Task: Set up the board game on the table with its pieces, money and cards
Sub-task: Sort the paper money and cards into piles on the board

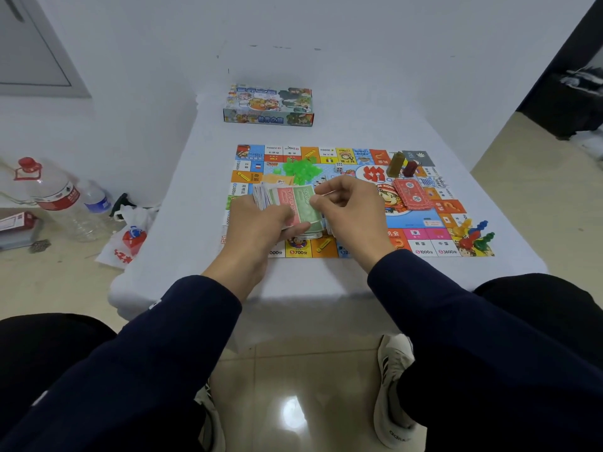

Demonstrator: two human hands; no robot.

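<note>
Head view, forward-down, close over table (202,151)

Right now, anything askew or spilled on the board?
Nothing damaged. The green houses lie in a loose heap and the pawns are jumbled at the board's near right corner. Both hands hold the money, unsorted.

Person seated at white table (326,275), board (421,220) laid flat. Left hand (261,220) grips fanned stack of notes (293,203), right hand (346,203) pinches a green one at its edge. Green houses (300,169), die (339,168), red cards (409,194) on board; pawns (473,234) at near right corner. Box (269,106) far side. Bottles (62,197) on floor left.
</note>
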